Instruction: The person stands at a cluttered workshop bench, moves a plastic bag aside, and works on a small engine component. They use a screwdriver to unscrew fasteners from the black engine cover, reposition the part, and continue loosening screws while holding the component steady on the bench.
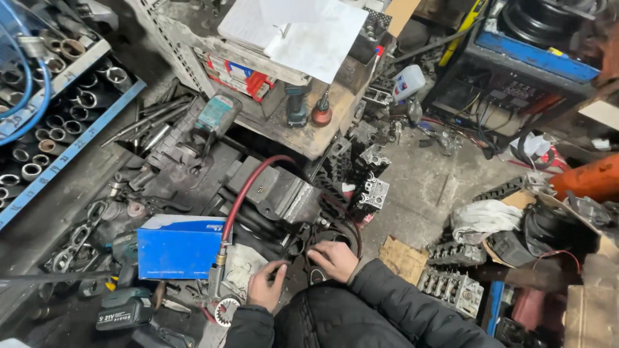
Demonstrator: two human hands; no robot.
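Item: dark ring part beside the red hose; our right hand lies flat on it, nearer, fingers loose; left hand curled on cloth, grip unclear

I wear a black padded jacket, its fabric creased along both arms, with the long sleeves ending in snug cuffs at the wrists, leaving my left hand and right hand bare, ungloved.

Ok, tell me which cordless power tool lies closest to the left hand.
The dark drill with the teal battery pack, on the bench below the blue box, left of the left hand. The other teal tools lie farther up.
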